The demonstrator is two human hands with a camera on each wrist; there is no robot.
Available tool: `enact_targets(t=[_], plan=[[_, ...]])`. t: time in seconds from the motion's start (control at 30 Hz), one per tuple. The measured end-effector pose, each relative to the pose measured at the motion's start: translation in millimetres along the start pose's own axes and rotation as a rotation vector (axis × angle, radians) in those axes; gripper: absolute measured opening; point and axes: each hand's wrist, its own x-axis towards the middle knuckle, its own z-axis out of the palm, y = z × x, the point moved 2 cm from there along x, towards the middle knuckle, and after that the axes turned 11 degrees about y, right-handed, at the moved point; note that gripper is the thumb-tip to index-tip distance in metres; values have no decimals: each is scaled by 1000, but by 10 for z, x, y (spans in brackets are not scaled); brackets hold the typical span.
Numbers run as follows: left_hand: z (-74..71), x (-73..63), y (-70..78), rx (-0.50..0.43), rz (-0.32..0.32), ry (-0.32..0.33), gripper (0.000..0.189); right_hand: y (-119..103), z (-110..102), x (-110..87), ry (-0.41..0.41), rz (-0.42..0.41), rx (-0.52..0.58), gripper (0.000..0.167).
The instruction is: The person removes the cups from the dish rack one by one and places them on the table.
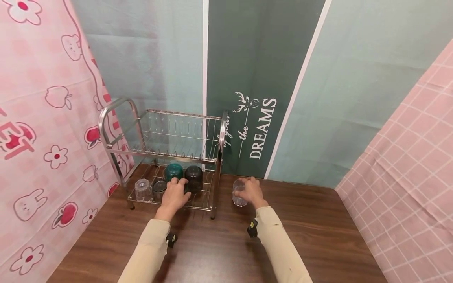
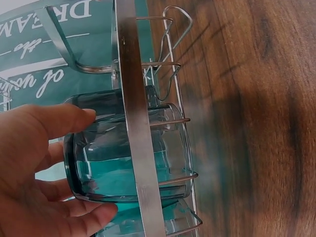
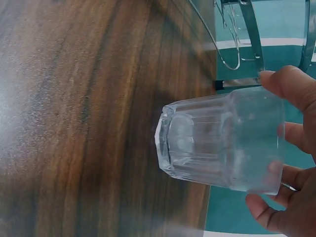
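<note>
On the rack's lower shelf, my left hand (image 1: 175, 194) holds a tinted glass (image 2: 108, 158) around its upper end, thumb on one side and fingers on the other. A front rail of the rack crosses before this glass in the left wrist view; the hand mostly hides it in the head view. My right hand (image 1: 252, 191) grips a clear faceted glass (image 3: 202, 140) near its rim, to the right of the rack. This glass is upright, its thick base down at the wooden table.
The two-tier metal dish rack (image 1: 177, 158) stands at the back left of the table (image 1: 311, 236). Its lower shelf also bears a clear glass (image 1: 143, 190), a small dark glass (image 1: 159, 190), a teal glass (image 1: 173, 171) and a dark glass (image 1: 194, 177). Curtains surround the table.
</note>
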Motion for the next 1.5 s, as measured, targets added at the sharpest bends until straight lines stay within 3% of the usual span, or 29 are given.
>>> enact_targets(t=[0.47, 0.6, 0.9, 1.13, 1.5], plan=[[-147, 19, 139, -7, 37, 42, 43, -135, -260, -39, 8, -91, -74, 62], [-160, -38, 196, -15, 48, 44, 42, -120, -284, -133, -12, -81, -84, 59], [-231, -135, 322, -37, 98, 125, 42, -129, -367, -315, 9, -122, -97, 57], [-321, -199, 393, -64, 90, 141, 41, -155, -429, -458, 16, -139, -71, 55], [-322, -336, 445, -76, 118, 149, 40, -207, -445, -690, -64, -131, -34, 58]])
